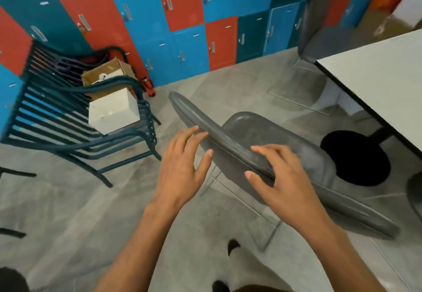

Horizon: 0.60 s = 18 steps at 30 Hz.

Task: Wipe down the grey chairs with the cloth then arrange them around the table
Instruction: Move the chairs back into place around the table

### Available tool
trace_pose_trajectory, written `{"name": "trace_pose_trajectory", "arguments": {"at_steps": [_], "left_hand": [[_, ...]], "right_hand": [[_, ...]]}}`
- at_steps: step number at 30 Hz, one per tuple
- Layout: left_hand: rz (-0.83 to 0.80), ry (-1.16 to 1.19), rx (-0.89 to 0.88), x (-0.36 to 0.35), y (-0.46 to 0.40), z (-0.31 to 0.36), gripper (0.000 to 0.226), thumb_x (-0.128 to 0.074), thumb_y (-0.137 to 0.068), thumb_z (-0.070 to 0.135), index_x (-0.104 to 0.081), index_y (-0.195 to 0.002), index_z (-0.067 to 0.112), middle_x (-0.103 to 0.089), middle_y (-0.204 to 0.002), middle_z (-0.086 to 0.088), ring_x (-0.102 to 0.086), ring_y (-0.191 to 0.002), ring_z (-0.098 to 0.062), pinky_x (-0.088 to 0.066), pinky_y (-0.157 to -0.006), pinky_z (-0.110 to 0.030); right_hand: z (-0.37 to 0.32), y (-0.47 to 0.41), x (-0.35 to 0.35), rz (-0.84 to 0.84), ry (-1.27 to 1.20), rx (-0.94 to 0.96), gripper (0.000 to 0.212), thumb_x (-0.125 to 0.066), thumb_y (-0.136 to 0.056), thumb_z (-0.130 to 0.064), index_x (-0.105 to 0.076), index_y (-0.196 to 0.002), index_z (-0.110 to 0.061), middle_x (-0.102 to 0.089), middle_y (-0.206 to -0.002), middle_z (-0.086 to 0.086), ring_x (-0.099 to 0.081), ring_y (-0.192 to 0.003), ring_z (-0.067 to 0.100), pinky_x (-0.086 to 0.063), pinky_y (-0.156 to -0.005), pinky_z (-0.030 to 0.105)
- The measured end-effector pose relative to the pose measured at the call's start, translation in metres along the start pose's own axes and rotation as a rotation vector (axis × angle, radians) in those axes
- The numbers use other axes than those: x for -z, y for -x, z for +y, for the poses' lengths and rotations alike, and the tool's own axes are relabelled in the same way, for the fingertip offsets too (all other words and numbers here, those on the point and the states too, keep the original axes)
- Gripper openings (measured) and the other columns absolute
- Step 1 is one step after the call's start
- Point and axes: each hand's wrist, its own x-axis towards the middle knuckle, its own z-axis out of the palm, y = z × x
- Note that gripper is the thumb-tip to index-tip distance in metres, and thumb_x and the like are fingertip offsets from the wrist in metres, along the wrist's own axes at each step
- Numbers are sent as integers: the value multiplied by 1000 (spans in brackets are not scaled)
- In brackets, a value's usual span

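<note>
Blue, red and teal locker doors (182,6) tile the back wall, above a floor of large pale grey tiles (68,200) with a cloudy, concrete-like surface. At far left stands a stack of dark teal slatted metal chairs (57,118) with curved arms; a plain white box (113,111) sits on the top seat and an open brown cardboard box (107,72) lies just behind it.

Near the middle, the left hand (180,168) hovers with fingers straight and spread, fingertips at the back rim of the grey chair (274,136), gripping nothing. That chair is a smooth moulded shell, dusty and matte, on thin metal legs; it stands between the person and the table. The right hand (283,177) has loosely bent fingers resting over the top edge of the backrest, thumb on the near face, not clenched.

At right, a white table (388,81) with a dark edge stands on a black round base (356,157). Behind it a second grey chair (319,17) rises.
</note>
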Motion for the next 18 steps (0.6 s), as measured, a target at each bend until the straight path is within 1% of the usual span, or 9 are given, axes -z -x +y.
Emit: {"name": "trace_pose_trajectory", "arguments": {"at_steps": [1, 3, 6, 8, 10, 12, 15, 16, 18], "left_hand": [[-15, 2, -23, -4, -13, -7, 45, -49, -104, 47, -54, -143, 24, -46, -152, 2, -39, -144, -19, -37, -118, -46], [-34, -7, -59, -14, -38, -18, 46, -47, -104, 50, -56, -142, 25, -48, -151, 3, -37, -146, -20, -34, -119, -46], [-57, -22, -108, -24, -71, -31, 47, -44, -103, 52, -61, -137, 25, -53, -147, 3, -38, -147, -20, -29, -121, -44], [-72, -33, -169, -28, -85, -41, 45, -45, -103, 52, -64, -133, 25, -56, -143, 3, -41, -144, -21, -29, -120, -46], [-61, -42, -225, -30, -97, -48, 45, -44, -102, 52, -67, -129, 25, -60, -139, 3, -44, -142, -23, -26, -121, -49], [-55, -52, -261, -36, -109, -52, 45, -42, -102, 51, -70, -124, 25, -63, -135, 3, -48, -139, -24, -23, -122, -51], [-31, -50, -336, -44, -120, -52, 39, -44, -101, 44, -75, -116, 25, -68, -127, 4, -54, -132, -23, -26, -119, -50], [-21, -49, -365, -46, -122, -52, 39, -43, -101, 42, -76, -113, 25, -70, -123, 5, -56, -129, -22, -28, -117, -49], [-17, -58, -402, -50, -125, -56, 41, -41, -102, 40, -79, -105, 26, -74, -113, 8, -60, -123, -20, -30, -113, -48]], "right_hand": [[0, -7, -4, 7, 6, -23, 53, -61, -90, -51, -50, -140, -39, -41, -130, -19, -45, -119, 6, -44, -99, 32], [-1, -21, -13, 21, 32, -74, 55, -62, -89, -52, -47, -141, -41, -40, -131, -20, -49, -116, 6, -47, -95, 32], [0, -44, -26, -9, 146, -140, 59, -56, -89, -63, -41, -143, -45, -39, -136, -21, -52, -111, 5, -49, -88, 30], [-4, -55, -32, -38, 223, -178, 62, -52, -89, -69, -37, -145, -47, -40, -136, -22, -53, -112, 4, -49, -89, 30], [-6, -61, -35, -70, 267, -207, 64, -48, -87, -73, -33, -145, -50, -42, -135, -24, -51, -116, 3, -47, -91, 29], [-8, -64, -34, -102, 291, -258, 67, -44, -85, -78, -30, -145, -52, -43, -133, -25, -49, -117, 2, -47, -92, 30], [-13, -61, -35, -102, 320, -296, 72, -35, -79, -83, -35, -143, -50, -50, -126, -23, -55, -111, 5, -48, -86, 29], [-15, -61, -36, -107, 358, -312, 72, -34, -79, -82, -37, -143, -49, -52, -127, -22, -56, -111, 7, -48, -86, 30], [-18, -63, -39, -112, 451, -351, 71, -41, -83, -79, -37, -146, -46, -54, -132, -20, -56, -117, 10, -47, -91, 32]]}}
